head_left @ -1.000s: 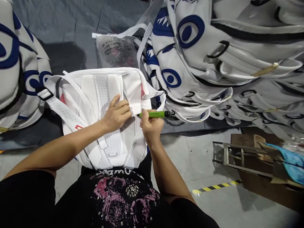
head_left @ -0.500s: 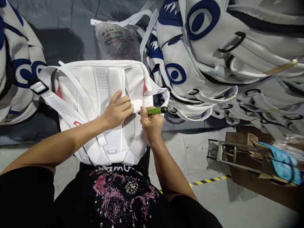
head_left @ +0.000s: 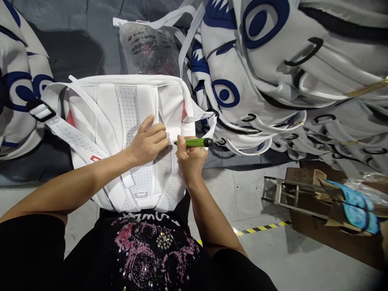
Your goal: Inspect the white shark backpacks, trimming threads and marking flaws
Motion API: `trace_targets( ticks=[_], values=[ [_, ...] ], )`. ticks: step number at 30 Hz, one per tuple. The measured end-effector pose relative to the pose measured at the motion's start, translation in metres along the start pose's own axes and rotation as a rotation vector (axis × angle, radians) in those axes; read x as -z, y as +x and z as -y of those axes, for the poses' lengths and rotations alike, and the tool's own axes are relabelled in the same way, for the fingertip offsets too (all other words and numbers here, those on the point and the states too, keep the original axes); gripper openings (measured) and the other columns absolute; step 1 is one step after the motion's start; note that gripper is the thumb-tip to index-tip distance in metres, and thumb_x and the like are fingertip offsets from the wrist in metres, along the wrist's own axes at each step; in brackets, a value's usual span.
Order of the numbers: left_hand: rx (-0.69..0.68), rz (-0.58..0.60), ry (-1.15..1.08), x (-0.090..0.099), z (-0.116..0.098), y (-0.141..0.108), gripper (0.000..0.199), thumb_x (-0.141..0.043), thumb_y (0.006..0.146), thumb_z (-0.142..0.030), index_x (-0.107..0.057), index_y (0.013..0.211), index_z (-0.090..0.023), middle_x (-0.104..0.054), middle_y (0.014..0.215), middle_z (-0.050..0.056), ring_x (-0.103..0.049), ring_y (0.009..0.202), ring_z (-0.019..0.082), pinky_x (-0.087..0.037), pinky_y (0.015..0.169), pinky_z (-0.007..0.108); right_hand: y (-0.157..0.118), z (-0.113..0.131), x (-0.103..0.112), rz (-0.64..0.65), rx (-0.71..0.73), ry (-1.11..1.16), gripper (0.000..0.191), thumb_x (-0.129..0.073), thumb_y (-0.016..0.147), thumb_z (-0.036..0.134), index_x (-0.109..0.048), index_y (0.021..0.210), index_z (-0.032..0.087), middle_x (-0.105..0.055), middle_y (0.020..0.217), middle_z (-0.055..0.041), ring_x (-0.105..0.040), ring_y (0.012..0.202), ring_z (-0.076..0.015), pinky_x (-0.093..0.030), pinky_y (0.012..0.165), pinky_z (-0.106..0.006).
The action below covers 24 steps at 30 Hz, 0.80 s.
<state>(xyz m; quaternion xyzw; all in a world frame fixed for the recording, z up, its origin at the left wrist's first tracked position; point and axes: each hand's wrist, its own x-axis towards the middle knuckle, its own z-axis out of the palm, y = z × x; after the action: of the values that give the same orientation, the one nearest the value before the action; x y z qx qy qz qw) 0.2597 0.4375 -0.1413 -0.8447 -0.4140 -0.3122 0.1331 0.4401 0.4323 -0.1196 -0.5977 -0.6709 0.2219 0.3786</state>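
A white backpack [head_left: 106,105] lies back panel up before me, its straps loose across it and a black buckle [head_left: 41,110] at its left. My left hand [head_left: 148,141] rests on the panel's middle, fingers curled and pinching at the white fabric; the exact bit between the fingertips is hidden. Close on its right, my right hand [head_left: 191,159] is closed round a green pen [head_left: 194,142] with a black end. The pen lies nearly level, its dark tip pointing left toward the left fingertips, close to the fabric.
Several white backpacks with blue eyes [head_left: 226,93] are piled to the right, others [head_left: 22,91] at the left. A clear plastic bag [head_left: 151,48] lies behind the work. On the floor at right are cardboard boxes [head_left: 298,176], a metal frame [head_left: 279,192] and yellow-black tape [head_left: 263,228].
Both hands keep almost the same pose, with the pen shifted slightly left. The left strap and buckle appear further left, as the view has turned a little.
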Motion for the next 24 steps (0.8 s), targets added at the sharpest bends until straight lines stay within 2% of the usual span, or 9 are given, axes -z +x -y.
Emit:
trace_targets(
  ticks=[2, 6, 9, 11, 14, 17, 21, 24],
  values=[
    [-0.018, -0.033, 0.000, -0.0009, 0.0002, -0.0004, 0.020, -0.050, 0.095, -0.013, -0.056, 0.081, -0.026, -0.067, 0.081, -0.005, -0.066, 0.104, 0.016, -0.040, 0.120, 0.047, 0.0004, 0.0007, 0.0009, 0.025, -0.025, 0.010, 0.042, -0.054, 0.098, 0.051, -0.060, 0.071, 0.020, -0.054, 0.052, 0.0021, -0.053, 0.047, -0.0130, -0.040, 0.051, -0.026],
    [0.068, 0.095, -0.126, -0.0024, 0.0006, -0.0025, 0.021, -0.048, 0.097, -0.015, -0.056, 0.082, -0.027, -0.068, 0.084, -0.004, -0.066, 0.108, 0.017, -0.038, 0.122, 0.051, 0.0026, 0.0048, 0.0016, 0.055, -0.078, 0.058, 0.042, -0.053, 0.099, 0.049, -0.057, 0.068, 0.020, -0.053, 0.052, 0.0030, -0.052, 0.047, -0.0119, -0.039, 0.049, -0.025],
    [0.085, 0.106, -0.129, -0.0033, 0.0004, -0.0039, 0.022, -0.047, 0.097, -0.015, -0.056, 0.082, -0.027, -0.067, 0.083, -0.005, -0.066, 0.108, 0.017, -0.037, 0.123, 0.052, 0.0039, 0.0078, 0.0020, 0.116, -0.066, 0.067, 0.046, -0.053, 0.099, 0.048, -0.052, 0.062, 0.021, -0.051, 0.051, 0.0035, -0.050, 0.045, -0.0107, -0.038, 0.048, -0.025],
    [0.082, 0.086, -0.150, -0.0039, -0.0001, -0.0043, 0.021, -0.048, 0.097, -0.014, -0.056, 0.082, -0.027, -0.066, 0.083, -0.005, -0.066, 0.109, 0.017, -0.035, 0.124, 0.051, 0.0038, 0.0081, 0.0030, 0.080, -0.079, 0.038, 0.046, -0.053, 0.099, 0.047, -0.050, 0.061, 0.021, -0.050, 0.050, 0.0039, -0.049, 0.044, -0.0104, -0.037, 0.048, -0.025],
    [0.096, 0.089, -0.227, -0.0049, -0.0006, -0.0045, 0.022, -0.047, 0.097, -0.013, -0.055, 0.082, -0.026, -0.065, 0.084, -0.005, -0.064, 0.112, 0.016, -0.032, 0.126, 0.049, 0.0032, 0.0057, 0.0046, 0.029, -0.081, 0.038, 0.037, -0.054, 0.098, 0.048, -0.057, 0.073, 0.021, -0.054, 0.053, 0.0042, -0.052, 0.046, -0.0112, -0.039, 0.049, -0.025],
    [0.093, 0.092, -0.174, -0.0052, -0.0002, -0.0037, 0.023, -0.045, 0.098, -0.013, -0.054, 0.082, -0.026, -0.064, 0.085, -0.005, -0.063, 0.112, 0.015, -0.035, 0.124, 0.048, 0.0043, 0.0027, 0.0041, 0.083, -0.034, 0.034, 0.039, -0.054, 0.098, 0.050, -0.056, 0.071, 0.021, -0.054, 0.051, 0.0038, -0.051, 0.045, -0.0114, -0.038, 0.049, -0.025],
    [0.028, 0.092, -0.055, -0.0040, 0.0009, -0.0018, 0.024, -0.042, 0.100, -0.013, -0.055, 0.084, -0.025, -0.065, 0.086, -0.004, -0.062, 0.110, 0.014, -0.039, 0.121, 0.048, 0.0076, 0.0011, 0.0012, 0.069, 0.022, -0.009, 0.043, -0.052, 0.099, 0.049, -0.054, 0.066, 0.022, -0.052, 0.048, 0.0031, -0.050, 0.043, -0.0121, -0.037, 0.049, -0.027],
    [-0.030, 0.027, 0.031, -0.0035, -0.0011, -0.0025, 0.024, -0.042, 0.099, -0.012, -0.057, 0.085, -0.025, -0.065, 0.086, -0.005, -0.062, 0.109, 0.014, -0.038, 0.121, 0.047, 0.0088, -0.0002, 0.0002, 0.079, 0.057, -0.055, 0.045, -0.053, 0.098, 0.051, -0.053, 0.064, 0.021, -0.050, 0.045, 0.0028, -0.049, 0.042, -0.0125, -0.036, 0.049, -0.027]
  ],
)
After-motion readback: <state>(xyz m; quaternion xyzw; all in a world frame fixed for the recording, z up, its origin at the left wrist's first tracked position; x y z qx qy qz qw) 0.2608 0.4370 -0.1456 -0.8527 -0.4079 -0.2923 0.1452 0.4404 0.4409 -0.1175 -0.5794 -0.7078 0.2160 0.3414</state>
